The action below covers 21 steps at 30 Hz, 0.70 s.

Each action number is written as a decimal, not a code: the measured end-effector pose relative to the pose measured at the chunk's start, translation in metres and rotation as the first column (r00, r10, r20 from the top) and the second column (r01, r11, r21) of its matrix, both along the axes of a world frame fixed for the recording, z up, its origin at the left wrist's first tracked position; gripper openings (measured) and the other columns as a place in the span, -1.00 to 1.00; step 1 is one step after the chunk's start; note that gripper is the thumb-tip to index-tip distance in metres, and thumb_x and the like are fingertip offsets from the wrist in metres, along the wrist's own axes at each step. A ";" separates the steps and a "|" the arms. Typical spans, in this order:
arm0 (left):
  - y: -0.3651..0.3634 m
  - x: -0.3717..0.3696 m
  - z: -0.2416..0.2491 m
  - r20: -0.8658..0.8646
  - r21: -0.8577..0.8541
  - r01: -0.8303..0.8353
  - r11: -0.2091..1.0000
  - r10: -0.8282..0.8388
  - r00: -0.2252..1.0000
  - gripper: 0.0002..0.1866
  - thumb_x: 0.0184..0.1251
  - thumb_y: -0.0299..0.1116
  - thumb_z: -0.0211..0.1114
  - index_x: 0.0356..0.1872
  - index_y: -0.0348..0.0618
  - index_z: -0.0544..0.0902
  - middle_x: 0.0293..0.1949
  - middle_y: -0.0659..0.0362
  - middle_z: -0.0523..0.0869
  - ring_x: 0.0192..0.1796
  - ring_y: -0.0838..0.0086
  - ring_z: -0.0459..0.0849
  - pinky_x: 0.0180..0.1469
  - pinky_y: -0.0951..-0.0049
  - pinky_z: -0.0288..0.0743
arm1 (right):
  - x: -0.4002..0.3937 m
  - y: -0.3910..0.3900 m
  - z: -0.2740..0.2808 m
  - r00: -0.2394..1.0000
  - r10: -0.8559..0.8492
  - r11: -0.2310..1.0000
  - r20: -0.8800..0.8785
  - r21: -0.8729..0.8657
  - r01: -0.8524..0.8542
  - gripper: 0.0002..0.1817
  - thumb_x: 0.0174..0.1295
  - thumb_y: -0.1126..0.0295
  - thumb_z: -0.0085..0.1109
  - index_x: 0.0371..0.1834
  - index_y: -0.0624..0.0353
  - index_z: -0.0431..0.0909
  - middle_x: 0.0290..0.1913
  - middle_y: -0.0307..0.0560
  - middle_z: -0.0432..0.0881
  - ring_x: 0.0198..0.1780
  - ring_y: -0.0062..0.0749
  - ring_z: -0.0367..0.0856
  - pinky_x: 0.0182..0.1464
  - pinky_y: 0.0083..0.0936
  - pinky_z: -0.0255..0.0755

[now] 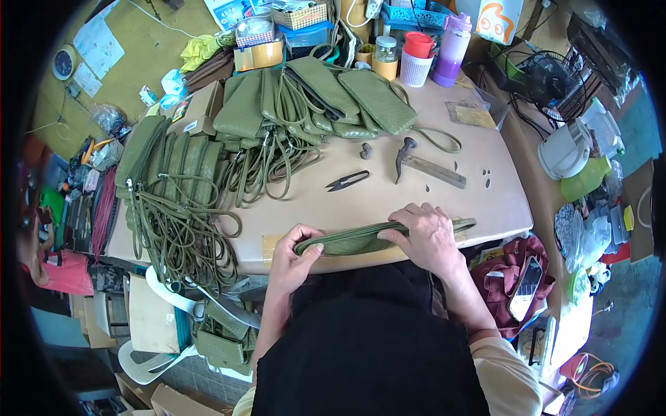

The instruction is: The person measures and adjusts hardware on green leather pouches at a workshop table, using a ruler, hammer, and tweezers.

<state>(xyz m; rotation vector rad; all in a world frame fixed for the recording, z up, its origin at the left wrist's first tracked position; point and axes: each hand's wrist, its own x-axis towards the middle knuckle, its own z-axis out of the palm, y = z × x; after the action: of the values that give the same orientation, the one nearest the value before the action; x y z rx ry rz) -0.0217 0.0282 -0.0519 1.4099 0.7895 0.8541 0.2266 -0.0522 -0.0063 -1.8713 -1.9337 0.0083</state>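
A green woven-texture pouch (350, 241) is held level at the table's front edge, its long zipper side turned up. My left hand (295, 258) pinches its left end between thumb and fingers. My right hand (429, 236) is closed over the pouch's right part, thumb on the near side; a narrow green end sticks out past it. Beyond the hands lie a pair of black thread snips (348, 181) and a hammer (433, 170) with a wooden handle. A small dark lump (365, 150) sits between them.
Matching green pouches (378, 102) are heaped at the back, with more stacked at left (177, 166) and straps (187, 236) hanging over the edge. Along the back stand a purple bottle (452, 52), a white cup (416, 71) and a jar (385, 59). A maroon bag (496, 295) carries a phone (525, 288).
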 end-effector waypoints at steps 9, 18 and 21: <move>0.001 0.003 0.004 -0.300 0.124 -0.056 0.991 0.092 0.949 -0.71 0.31 -0.25 0.34 -0.24 -0.36 0.71 -0.43 0.22 0.71 -0.32 0.64 0.57 -0.15 0.57 0.45 | 0.007 -0.011 0.002 0.843 -0.109 0.987 -0.527 -0.161 0.026 -0.72 0.13 0.20 0.36 -0.29 0.21 0.67 -0.36 0.00 0.67 -0.35 -0.17 0.67 -0.26 -0.36 0.52; 0.004 0.003 0.000 -0.291 0.085 -0.063 0.994 0.085 0.953 -0.68 0.37 -0.23 0.27 -0.33 -0.37 0.68 -0.51 0.28 0.64 -0.38 0.67 0.47 -0.26 0.57 0.39 | 0.005 -0.015 -0.007 0.741 -0.214 0.968 -0.637 -0.239 0.073 -0.77 0.04 0.34 0.40 -0.31 0.27 0.68 -0.45 -0.04 0.65 -0.46 -0.45 0.58 -0.33 -0.50 0.44; 0.005 0.003 -0.001 -0.289 0.086 -0.058 0.995 0.080 0.954 -0.67 0.38 -0.22 0.26 -0.36 -0.38 0.67 -0.54 0.30 0.59 -0.39 0.67 0.44 -0.28 0.56 0.37 | 0.005 -0.013 -0.008 0.731 -0.210 0.969 -0.650 -0.238 0.067 -0.78 0.05 0.35 0.39 -0.32 0.27 0.68 -0.48 -0.05 0.64 -0.47 -0.48 0.57 -0.34 -0.50 0.43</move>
<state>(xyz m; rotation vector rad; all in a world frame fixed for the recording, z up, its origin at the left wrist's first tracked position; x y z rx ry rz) -0.0191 0.0329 -0.0530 1.6072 1.0449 0.7438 0.2317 -0.0654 -0.0145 -1.7797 -1.3116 0.7600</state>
